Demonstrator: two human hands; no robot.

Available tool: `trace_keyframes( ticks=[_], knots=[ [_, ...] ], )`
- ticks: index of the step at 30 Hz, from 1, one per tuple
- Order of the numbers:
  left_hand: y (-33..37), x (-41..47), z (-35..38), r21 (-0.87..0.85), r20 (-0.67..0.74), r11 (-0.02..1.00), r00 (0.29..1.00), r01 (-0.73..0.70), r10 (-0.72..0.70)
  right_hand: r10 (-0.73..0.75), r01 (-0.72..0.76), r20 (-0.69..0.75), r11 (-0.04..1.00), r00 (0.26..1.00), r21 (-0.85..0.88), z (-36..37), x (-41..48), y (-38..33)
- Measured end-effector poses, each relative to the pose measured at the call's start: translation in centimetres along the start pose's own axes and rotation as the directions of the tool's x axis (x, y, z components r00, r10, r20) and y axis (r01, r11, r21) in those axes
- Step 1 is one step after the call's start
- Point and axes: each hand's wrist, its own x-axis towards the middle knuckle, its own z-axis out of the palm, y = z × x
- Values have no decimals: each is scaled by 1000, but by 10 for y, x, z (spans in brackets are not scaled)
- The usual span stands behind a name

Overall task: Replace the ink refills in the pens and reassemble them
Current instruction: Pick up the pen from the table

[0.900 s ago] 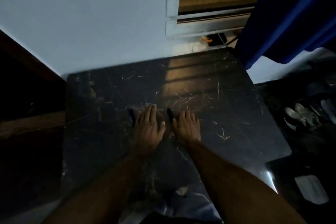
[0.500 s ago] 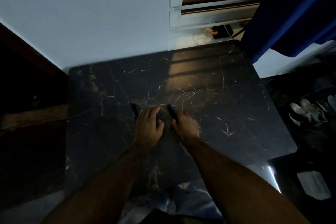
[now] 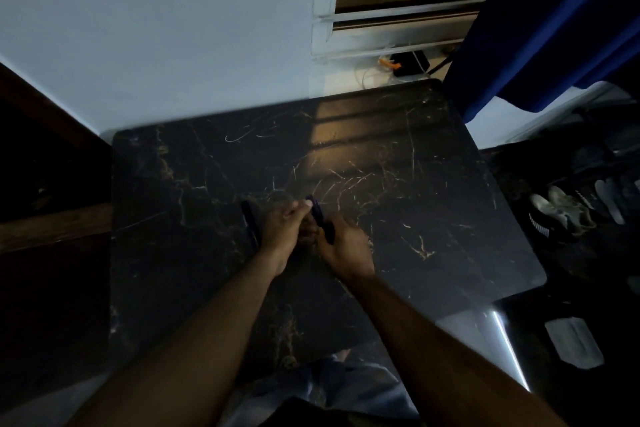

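Observation:
Two dark blue pens are on a black marble table [image 3: 398, 184] in dim light. One pen [image 3: 250, 224] lies flat just left of my left hand. The other pen [image 3: 320, 218] is raised a little and held between both hands. My right hand [image 3: 343, 244] wraps its lower end, and my left hand [image 3: 282, 229] pinches it near the upper end with the fingertips. The middle of that pen is hidden by my fingers. No loose refill can be made out.
A white wall and a louvred window [image 3: 398, 0] stand behind the table. A blue curtain [image 3: 554, 21] hangs at the right. Shoes [image 3: 561, 211] lie on the dark floor to the right, and cables with a black box [image 3: 408, 64] sit behind the table.
Both hands were lying flat on the table over the pens. They have curled and closed together on the right pen, lifting it slightly. The left pen stays in place.

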Motion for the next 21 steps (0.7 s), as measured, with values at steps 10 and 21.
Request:
trace_keyframes(
  ticks=[10, 21],
  knots=[
    [18, -54, -21, 148, 329, 946, 916, -290, 229, 113, -114, 42, 782, 993, 612, -48, -57, -42],
    [50, -63, -28, -240, 11, 865, 890, -441, 456, -27, 57, -74, 894, 997, 445, -85, -48, -70]
  ],
)
